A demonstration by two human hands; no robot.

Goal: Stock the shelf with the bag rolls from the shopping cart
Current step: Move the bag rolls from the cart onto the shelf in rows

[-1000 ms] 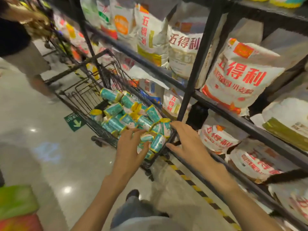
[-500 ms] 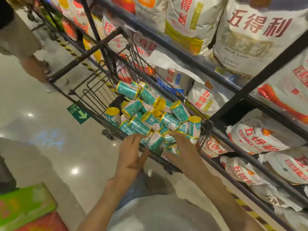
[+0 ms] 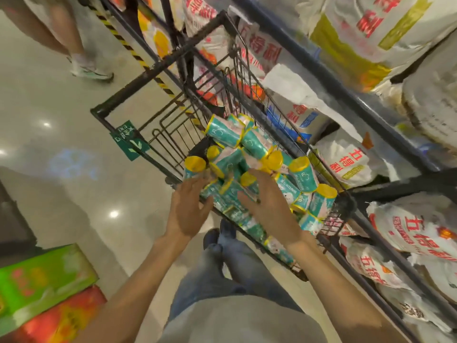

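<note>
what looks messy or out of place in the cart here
The bag rolls lie jumbled in the shopping cart, some upright, some on their sides, none stacked. A loose white bag droops off the shelf over the cart's edge. Nothing looks spilled or torn.

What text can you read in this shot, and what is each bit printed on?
"五得利": red characters on the white flour sacks on the shelf, seen rotated.
Green sign on the shopping cart: white arrow; its characters are too blurred to read.
Bag rolls: print too small to read.
Green box: red print, blurred.
</note>
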